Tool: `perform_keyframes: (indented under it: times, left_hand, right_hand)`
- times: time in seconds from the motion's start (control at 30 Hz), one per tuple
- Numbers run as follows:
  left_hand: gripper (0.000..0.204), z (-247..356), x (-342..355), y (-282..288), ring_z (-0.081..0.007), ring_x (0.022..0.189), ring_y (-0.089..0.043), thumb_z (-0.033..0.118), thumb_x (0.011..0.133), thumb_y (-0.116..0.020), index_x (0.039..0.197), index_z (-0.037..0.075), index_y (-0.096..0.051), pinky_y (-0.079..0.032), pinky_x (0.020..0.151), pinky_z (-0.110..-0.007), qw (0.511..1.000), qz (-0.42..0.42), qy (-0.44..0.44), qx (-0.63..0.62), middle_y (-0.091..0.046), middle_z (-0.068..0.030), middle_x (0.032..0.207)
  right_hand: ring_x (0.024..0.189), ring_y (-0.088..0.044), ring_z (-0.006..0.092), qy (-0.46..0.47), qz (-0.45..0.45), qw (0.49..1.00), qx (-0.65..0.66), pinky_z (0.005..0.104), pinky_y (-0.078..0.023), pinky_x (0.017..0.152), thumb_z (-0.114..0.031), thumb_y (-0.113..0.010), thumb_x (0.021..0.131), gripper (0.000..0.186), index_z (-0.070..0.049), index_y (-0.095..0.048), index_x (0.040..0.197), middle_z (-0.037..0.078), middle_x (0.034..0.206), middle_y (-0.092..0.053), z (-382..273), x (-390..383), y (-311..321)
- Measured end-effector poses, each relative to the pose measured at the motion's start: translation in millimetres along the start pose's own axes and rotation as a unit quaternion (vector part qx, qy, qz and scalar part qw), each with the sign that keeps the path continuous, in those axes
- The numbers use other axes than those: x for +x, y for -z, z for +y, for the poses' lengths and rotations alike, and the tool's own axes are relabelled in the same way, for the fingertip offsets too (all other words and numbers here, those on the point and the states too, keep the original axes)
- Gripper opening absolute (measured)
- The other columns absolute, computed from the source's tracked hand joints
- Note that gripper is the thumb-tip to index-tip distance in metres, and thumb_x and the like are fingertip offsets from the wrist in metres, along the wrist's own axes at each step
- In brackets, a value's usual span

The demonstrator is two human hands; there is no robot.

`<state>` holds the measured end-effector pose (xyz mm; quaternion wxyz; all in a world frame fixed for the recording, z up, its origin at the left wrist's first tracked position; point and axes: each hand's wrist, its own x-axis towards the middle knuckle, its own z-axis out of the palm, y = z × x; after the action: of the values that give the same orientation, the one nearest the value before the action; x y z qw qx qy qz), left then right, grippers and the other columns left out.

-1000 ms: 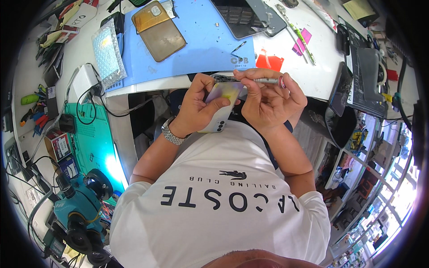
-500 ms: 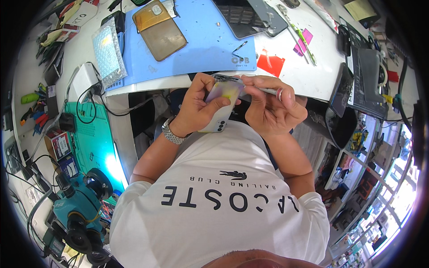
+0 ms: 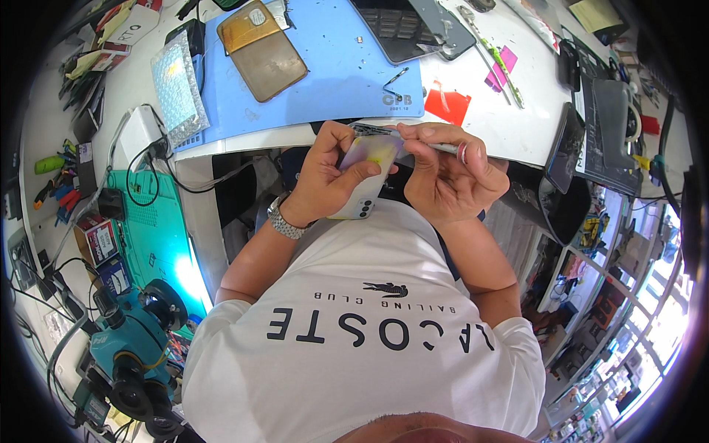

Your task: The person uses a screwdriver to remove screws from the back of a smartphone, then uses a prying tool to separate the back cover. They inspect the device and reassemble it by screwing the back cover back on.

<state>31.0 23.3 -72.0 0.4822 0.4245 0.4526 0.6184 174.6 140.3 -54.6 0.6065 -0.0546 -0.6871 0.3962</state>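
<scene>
My left hand (image 3: 329,174) grips a pale phone (image 3: 362,190) with a yellow and lilac sheen and three camera lenses at its lower end, thumb across its back. A dark, detailed part shows along the phone's upper end. My right hand (image 3: 454,173) holds a slim silver tool (image 3: 445,147) with a red cap between its fingers, angled toward that upper end. Whether the tool's tip touches the phone is hidden by the fingers. The phone is held in the air just in front of the white bench.
A blue mat (image 3: 325,88) carries a brown phone case (image 3: 267,63) and dark phones (image 3: 395,29). Nearby lie bubble wrap (image 3: 177,85), a red film (image 3: 447,107) and tweezers (image 3: 502,85). A teal microscope (image 3: 125,340) stands at left, power strip (image 3: 140,133) above it; a black laptop-like object (image 3: 605,136) at right.
My right hand and the slim tool have tilted, with the red-capped end dropping lower toward me. My left hand and the phone stay almost still.
</scene>
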Motion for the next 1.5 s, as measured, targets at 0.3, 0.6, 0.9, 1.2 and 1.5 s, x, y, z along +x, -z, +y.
perform_keyframes:
  times: [0.3, 0.6, 0.9, 1.2, 1.5]
  left_hand:
    - [0.038, -1.7, -1.3, 1.4, -0.0127, 0.108, -0.063, -0.007, 0.094, -0.067, 0.106, 0.009, -0.036, -0.054, 0.086, -0.027, 1.000, 0.009, 0.004, 0.014, -0.049, -0.0030, 0.103]
    - [0.037, -6.6, -3.5, 4.0, -0.0059, 0.095, -0.049, -0.003, 0.094, -0.071, 0.106, 0.010, -0.038, -0.044, 0.085, -0.023, 0.998, 0.029, -0.001, 0.062, -0.047, -0.0004, 0.100]
    - [0.035, -1.7, 0.1, 2.9, -0.0138, 0.105, -0.067, -0.004, 0.096, -0.067, 0.106, 0.009, -0.036, -0.053, 0.087, -0.027, 1.000, 0.002, -0.004, 0.013, -0.055, -0.0057, 0.105]
    - [0.036, -1.2, 0.8, 3.3, -0.0226, 0.109, -0.071, -0.007, 0.096, -0.064, 0.106, 0.009, -0.033, -0.056, 0.088, -0.029, 1.000, -0.009, 0.004, 0.004, -0.059, -0.0116, 0.115]
    - [0.037, -1.1, 0.4, 3.1, -0.0244, 0.110, -0.072, -0.008, 0.096, -0.064, 0.106, 0.009, -0.033, -0.057, 0.087, -0.029, 1.000, -0.005, 0.009, -0.002, -0.058, -0.0115, 0.114]
  right_hand:
    - [0.098, -0.071, 0.0307, -0.048, -0.063, 0.996, 0.027, 0.0368, -0.064, 0.082, 0.015, -0.052, 0.098, 0.029, 0.005, -0.061, 0.124, 0.025, 0.114, -0.067, -17.2, 8.9, 3.8]
    - [0.090, -0.074, 0.0294, -0.013, -0.118, 0.991, -0.066, 0.0335, -0.062, 0.072, 0.017, -0.067, 0.086, 0.047, -0.001, -0.060, 0.128, 0.021, 0.112, -0.068, -22.5, 17.2, 13.1]
    - [0.091, -0.074, 0.0280, -0.018, -0.119, 0.991, -0.061, 0.0329, -0.063, 0.073, 0.024, -0.063, 0.083, 0.056, -0.003, -0.057, 0.131, 0.020, 0.112, -0.066, -22.4, 19.8, 14.8]
    - [0.102, -0.071, 0.0356, -0.037, -0.135, 0.990, 0.000, 0.0380, -0.065, 0.077, 0.023, -0.065, 0.084, 0.052, -0.002, -0.058, 0.129, 0.022, 0.114, -0.067, -23.6, 15.3, 20.5]
    - [0.098, -0.072, 0.0330, -0.058, -0.186, 0.981, 0.008, 0.0367, -0.065, 0.075, 0.025, -0.060, 0.081, 0.055, -0.001, -0.058, 0.129, 0.023, 0.114, -0.068, -20.7, 27.5, 24.0]
